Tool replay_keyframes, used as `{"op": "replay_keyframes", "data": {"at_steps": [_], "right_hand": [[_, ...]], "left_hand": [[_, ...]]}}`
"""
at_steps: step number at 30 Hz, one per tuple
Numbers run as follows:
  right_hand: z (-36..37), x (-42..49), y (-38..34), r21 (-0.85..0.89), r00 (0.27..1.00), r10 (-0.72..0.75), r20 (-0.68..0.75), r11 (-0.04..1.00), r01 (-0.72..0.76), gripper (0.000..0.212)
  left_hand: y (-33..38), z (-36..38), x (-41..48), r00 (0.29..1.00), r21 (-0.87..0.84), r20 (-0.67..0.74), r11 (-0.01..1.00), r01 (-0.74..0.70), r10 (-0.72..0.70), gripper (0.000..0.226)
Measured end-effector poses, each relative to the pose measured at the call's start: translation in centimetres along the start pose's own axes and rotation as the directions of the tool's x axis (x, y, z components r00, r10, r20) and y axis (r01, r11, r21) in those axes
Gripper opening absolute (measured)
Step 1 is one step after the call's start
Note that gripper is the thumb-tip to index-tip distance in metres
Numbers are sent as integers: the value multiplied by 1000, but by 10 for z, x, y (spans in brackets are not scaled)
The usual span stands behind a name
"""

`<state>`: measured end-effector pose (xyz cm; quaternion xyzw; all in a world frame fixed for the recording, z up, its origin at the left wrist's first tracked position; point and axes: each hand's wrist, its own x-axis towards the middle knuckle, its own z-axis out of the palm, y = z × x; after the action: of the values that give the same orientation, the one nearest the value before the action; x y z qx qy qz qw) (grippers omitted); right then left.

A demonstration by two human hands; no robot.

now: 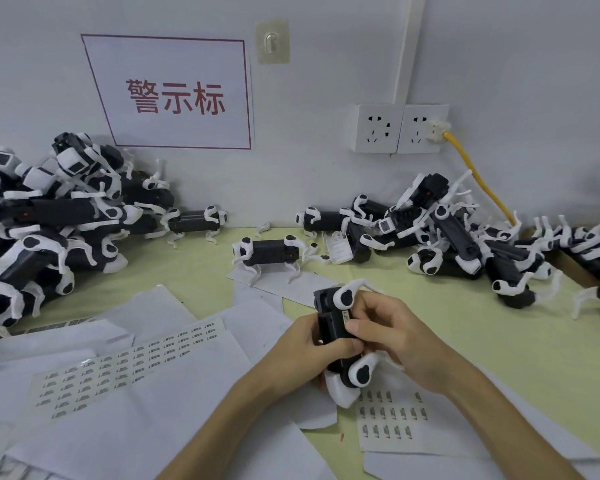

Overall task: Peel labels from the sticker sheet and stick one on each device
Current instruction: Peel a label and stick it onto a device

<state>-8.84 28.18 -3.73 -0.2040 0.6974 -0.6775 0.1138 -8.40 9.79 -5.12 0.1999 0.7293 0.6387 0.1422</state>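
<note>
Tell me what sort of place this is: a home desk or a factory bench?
Most likely a factory labelling bench. Heaps of identical black-and-white devices line the wall, sheets of small printed labels lie on the table, and a red-bordered printed sign hangs above.

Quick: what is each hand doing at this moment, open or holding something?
Left hand: grips the device.
Right hand: holds the same device, fingertips beside its label.
</note>
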Motion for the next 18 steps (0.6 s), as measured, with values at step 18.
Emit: {"op": "replay_keyframes", "data": {"at_steps": [18], "right_hand": [[-4,0,-6,-274,928,-255,-271,945,179,42]], "left_hand": [[0,-8,5,988,-276,68,949,154,-140,72]]}}
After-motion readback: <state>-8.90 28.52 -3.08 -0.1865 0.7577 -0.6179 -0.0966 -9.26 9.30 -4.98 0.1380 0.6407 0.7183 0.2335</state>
